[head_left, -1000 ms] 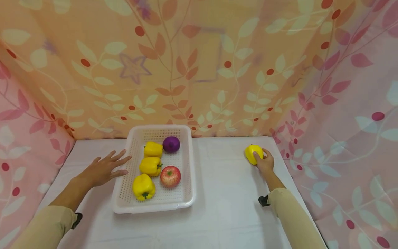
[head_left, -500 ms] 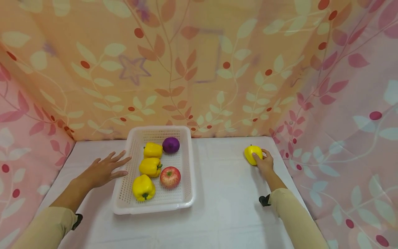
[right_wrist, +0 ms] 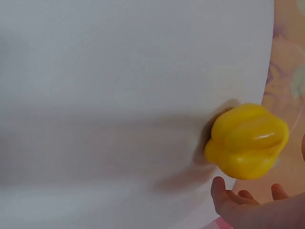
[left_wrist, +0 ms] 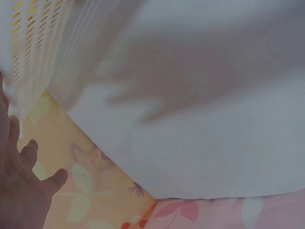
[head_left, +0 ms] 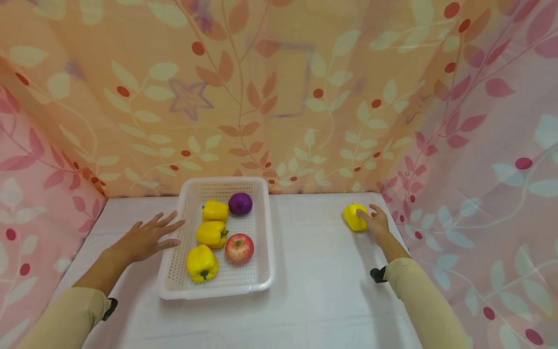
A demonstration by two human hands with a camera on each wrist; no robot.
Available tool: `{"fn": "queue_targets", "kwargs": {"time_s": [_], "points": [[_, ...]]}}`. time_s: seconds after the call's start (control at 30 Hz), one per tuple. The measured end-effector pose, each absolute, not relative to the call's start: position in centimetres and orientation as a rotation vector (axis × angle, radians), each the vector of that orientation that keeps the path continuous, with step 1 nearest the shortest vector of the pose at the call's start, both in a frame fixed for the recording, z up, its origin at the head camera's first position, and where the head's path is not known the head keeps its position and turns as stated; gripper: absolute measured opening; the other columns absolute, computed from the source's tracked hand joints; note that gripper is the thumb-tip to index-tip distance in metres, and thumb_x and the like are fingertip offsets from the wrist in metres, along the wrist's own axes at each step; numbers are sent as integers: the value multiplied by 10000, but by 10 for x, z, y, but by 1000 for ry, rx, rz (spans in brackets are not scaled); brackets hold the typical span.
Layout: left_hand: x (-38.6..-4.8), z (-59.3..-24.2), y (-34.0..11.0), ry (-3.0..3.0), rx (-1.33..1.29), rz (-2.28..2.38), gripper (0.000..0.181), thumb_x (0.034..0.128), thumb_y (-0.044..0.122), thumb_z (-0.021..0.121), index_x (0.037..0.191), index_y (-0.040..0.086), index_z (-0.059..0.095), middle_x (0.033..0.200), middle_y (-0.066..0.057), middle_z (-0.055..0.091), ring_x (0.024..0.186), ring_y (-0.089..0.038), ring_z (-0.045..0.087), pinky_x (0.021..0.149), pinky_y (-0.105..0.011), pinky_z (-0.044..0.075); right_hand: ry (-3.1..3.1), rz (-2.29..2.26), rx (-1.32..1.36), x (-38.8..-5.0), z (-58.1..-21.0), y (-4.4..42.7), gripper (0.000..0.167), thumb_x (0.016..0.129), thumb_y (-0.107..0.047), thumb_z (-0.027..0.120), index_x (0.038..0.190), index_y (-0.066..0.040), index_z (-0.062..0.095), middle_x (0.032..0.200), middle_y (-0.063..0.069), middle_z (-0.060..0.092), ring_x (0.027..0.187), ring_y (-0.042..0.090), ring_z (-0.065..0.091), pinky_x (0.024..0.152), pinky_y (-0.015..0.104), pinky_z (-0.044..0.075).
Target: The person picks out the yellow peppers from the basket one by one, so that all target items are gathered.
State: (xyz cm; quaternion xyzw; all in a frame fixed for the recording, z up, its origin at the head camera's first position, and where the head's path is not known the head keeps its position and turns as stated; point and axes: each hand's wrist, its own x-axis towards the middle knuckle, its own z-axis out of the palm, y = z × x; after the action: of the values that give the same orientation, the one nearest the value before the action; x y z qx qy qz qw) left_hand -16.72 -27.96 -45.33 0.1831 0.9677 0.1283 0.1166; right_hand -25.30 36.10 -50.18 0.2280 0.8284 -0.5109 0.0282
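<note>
A yellow bell pepper point(head_left: 354, 216) sits on the white table at the far right. My right hand point(head_left: 377, 225) is just beside it, thumb and fingers parted. In the right wrist view a small gap shows between the fingertips point(right_wrist: 218, 183) and the pepper. At the left, my left hand point(head_left: 146, 238) hovers with spread fingers by the left rim of a white plastic basket point(head_left: 267, 232). Inside the basket lie three yellow bell peppers point(head_left: 202, 263), a red apple point(head_left: 239, 249) and a round purple vegetable point(head_left: 240, 204), its kind unclear.
The white table point(head_left: 305, 271) ends at a patterned orange curtain point(head_left: 244, 97) behind. Pink patterned curtains point(head_left: 492, 194) hang close on both sides, the right one near my right hand.
My right hand has let go of the yellow bell pepper and drawn slightly away to the right. The pepper stays in place, and my left hand has hardly moved.
</note>
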Motion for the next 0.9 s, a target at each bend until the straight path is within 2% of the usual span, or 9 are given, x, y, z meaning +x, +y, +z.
{"fn": "queue_targets", "kwargs": {"time_s": [0.17,0.27,0.43,0.57,0.67,0.77,0.9], "points": [[-167,-454,-280,2839,544,370,693,957,552,557,1528,189,406,1612,-191,255,1419,-554,197,1025,-809,152,2621,-1540,681,-260,-483,361,789,974,-394,627,1574,-74,228,1588,286,210,1440,450,260,1165,538,275],[-167,-454,-281,2840,548,365,699,952,555,562,1529,194,404,1609,-194,259,1413,-559,202,1015,-815,155,2647,-1546,630,-265,-467,356,755,965,-403,642,1560,-111,280,1609,233,201,1461,430,220,1164,573,256],[-167,-454,-281,2839,555,376,697,952,550,567,1527,192,407,1608,-198,260,1415,-559,198,1021,-811,147,2665,-1570,473,-273,-439,340,804,957,-398,659,1587,-145,229,1603,219,226,1444,434,246,1157,575,272],[-168,-454,-281,2841,568,388,687,954,536,575,1520,179,419,1602,-207,268,1421,-553,195,1046,-791,146,2637,-1590,291,-277,-420,318,849,952,-413,665,1600,-152,183,1623,240,150,1449,455,240,1146,583,286],[-169,-453,-281,2842,575,393,686,950,532,584,1512,171,430,1594,-216,280,1421,-553,197,1054,-781,149,2577,-1605,163,-278,-410,299,856,948,-414,671,1603,-173,175,1646,208,89,1472,449,198,1149,609,257],[-169,-452,-281,2844,581,389,687,947,535,587,1508,167,438,1591,-216,289,1422,-548,201,1056,-779,158,2508,-1613,57,-277,-400,277,832,956,-362,673,1603,-179,184,1651,191,80,1479,444,185,1148,619,246],[-169,-453,-281,2847,584,384,686,948,534,586,1508,165,439,1591,-213,290,1422,-545,205,1054,-778,166,2470,-1581,-72,-265,-378,240,782,965,-288,672,1594,-153,226,1642,198,123,1465,457,227,1129,600,303]]}}
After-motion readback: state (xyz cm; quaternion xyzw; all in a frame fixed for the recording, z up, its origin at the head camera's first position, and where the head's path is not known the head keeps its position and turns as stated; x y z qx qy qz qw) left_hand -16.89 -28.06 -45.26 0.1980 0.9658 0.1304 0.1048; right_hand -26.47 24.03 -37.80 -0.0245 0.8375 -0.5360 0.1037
